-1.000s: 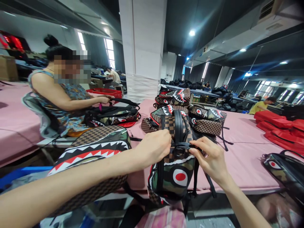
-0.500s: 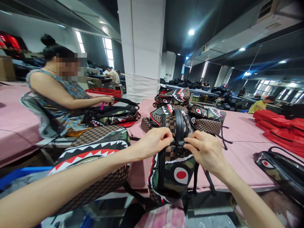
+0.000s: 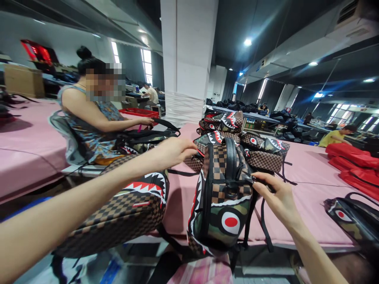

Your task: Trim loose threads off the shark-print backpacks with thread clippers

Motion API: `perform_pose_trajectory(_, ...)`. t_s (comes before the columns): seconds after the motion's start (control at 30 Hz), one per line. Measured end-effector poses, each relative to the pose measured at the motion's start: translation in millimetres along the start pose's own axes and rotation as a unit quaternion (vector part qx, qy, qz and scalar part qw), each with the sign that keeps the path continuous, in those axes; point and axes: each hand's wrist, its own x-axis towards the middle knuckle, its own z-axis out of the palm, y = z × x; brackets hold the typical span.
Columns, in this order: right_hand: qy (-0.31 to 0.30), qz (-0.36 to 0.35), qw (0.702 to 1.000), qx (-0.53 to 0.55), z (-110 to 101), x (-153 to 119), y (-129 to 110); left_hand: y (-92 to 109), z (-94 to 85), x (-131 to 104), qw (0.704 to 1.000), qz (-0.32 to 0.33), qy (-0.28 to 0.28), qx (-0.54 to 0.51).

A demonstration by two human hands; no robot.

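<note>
Webbing [image 3: 229, 182] at the base of the carry handle [image 3: 231, 161] on a checkered, camouflage shark-print backpack [image 3: 220, 209] had both hands meeting over it half a second ago; now the left hand [image 3: 174, 152] has moved off toward the upper left, clear of that spot. Its fingers are bent and drawn together near the thumb, but whether they pinch anything, such as a thread, I cannot tell. The right hand [image 3: 274, 191] remains beside the handle, thumb and fingertips closed on a small dark pointed tool [image 3: 248, 179] whose exact kind is too small to make out. The backpack rests on the pink-covered desk [image 3: 308, 209], right of the frame's centre, handle uppermost. With the left hand away, the two-handed work at the webbing appears broken off for now, and only the right hand seems to stay with it.
</note>
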Motion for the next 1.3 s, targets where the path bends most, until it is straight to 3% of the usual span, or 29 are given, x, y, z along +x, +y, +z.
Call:
perform_pose_trajectory(0.07, 0.001, 0.008, 0.999, 0.042, 11, -2, 0, 17, 22.1, 17, 0.969, -0.059, -0.070, -0.228)
perform_pose_trajectory(0.13, 0.011, 0.021, 0.996, 0.088, 20, -4, 1, 39, 44.1, 37, 0.879, -0.126, -0.084, -0.453)
perform_pose_trajectory(0.2, 0.028, 0.039, 0.990, 0.136, 22, -9, 5, 58, 61.4, 58, 0.794, -0.174, -0.066, -0.578)
perform_pose_trajectory(0.27, 0.057, 0.059, 0.980, 0.181, 16, -17, 14, 68, 71.9, 74, 0.757, -0.202, -0.065, -0.618)
perform_pose_trajectory(0.33, 0.101, 0.080, 0.967, 0.219, 2, -26, 25, 69, 74.5, 85, 0.777, -0.211, -0.101, -0.584)
perform_pose_trajectory(0.4, 0.155, 0.100, 0.953, 0.239, -14, -32, 37, 61, 70.1, 93, 0.836, -0.185, -0.158, -0.492)
perform_pose_trajectory(0.47, 0.198, 0.118, 0.941, 0.248, -27, -35, 49, 51, 62.5, 102, 0.904, -0.113, -0.195, -0.363)
perform_pose_trajectory(0.53, 0.226, 0.135, 0.929, 0.258, -32, -35, 58, 42, 57.7, 114, 0.956, -0.019, -0.184, -0.226)
perform_pose_trajectory(0.6, 0.239, 0.148, 0.922, 0.266, -27, -33, 65, 39, 59.8, 125, 0.980, 0.067, -0.142, -0.122)
perform_pose_trajectory(0.7, 0.221, 0.167, 0.924, 0.264, -9, -34, 70, 42, 73.0, 135, 0.979, 0.142, -0.127, -0.074)
perform_pose_trajectory(0.77, 0.206, 0.180, 0.928, 0.252, 3, -38, 70, 44, 82.2, 136, 0.974, 0.161, -0.143, -0.070)
perform_pose_trajectory(0.87, 0.201, 0.183, 0.933, 0.236, 13, -45, 69, 41, 87.8, 132, 0.977, 0.172, -0.119, -0.051)
perform_pose_trajectory(0.93, 0.203, 0.183, 0.933, 0.235, 14, -49, 67, 41, 86.2, 125, 0.978, 0.184, -0.089, -0.046)
perform_pose_trajectory(1.0, 0.208, 0.186, 0.932, 0.232, 13, -50, 66, 46, 82.9, 113, 0.975, 0.218, -0.026, -0.040)
perform_pose_trajectory(1.07, 0.202, 0.186, 0.934, 0.230, 12, -51, 64, 59, 80.5, 98, 0.959, 0.279, 0.041, -0.005)
perform_pose_trajectory(1.1, 0.197, 0.184, 0.935, 0.232, 11, -51, 63, 67, 80.3, 89, 0.946, 0.322, 0.040, 0.025)
perform_pose_trajectory(1.2, 0.187, 0.182, 0.932, 0.252, 12, -51, 59, 90, 84.1, 67, 0.887, 0.437, -0.101, 0.113)
perform_pose_trajectory(1.3, 0.195, 0.183, 0.926, 0.266, 12, -52, 57, 105, 90.2, 56, 0.855, 0.459, -0.183, 0.158)
